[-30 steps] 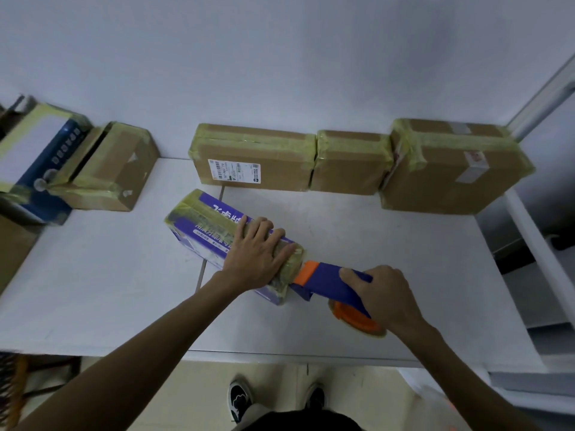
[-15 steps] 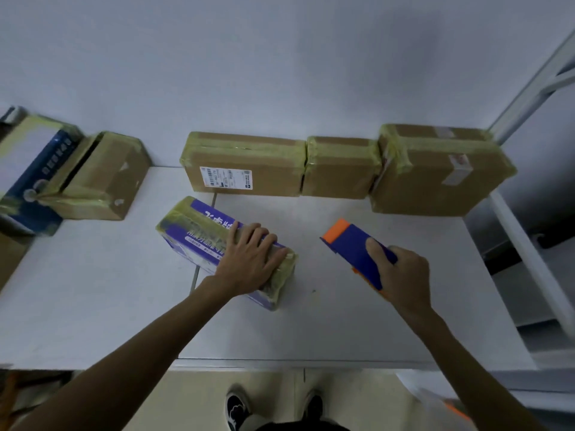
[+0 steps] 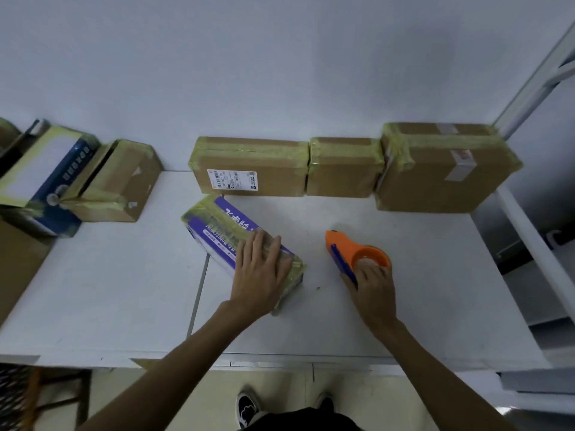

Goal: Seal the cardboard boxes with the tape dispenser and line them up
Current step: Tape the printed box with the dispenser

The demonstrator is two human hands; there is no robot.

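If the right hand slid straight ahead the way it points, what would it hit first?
The right hand grips the tape dispenser, nose aimed away and leftward. Ahead is bare table, then probably the right end of the labelled brown box in the back row; depth is unclear.

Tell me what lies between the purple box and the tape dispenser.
Only a bare strip of white table separates the purple box from the tape dispenser; they don't touch. The head view shows it.

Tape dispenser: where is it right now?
Head view: tape dispenser sits on the white table, right of the purple box, held by the right hand.
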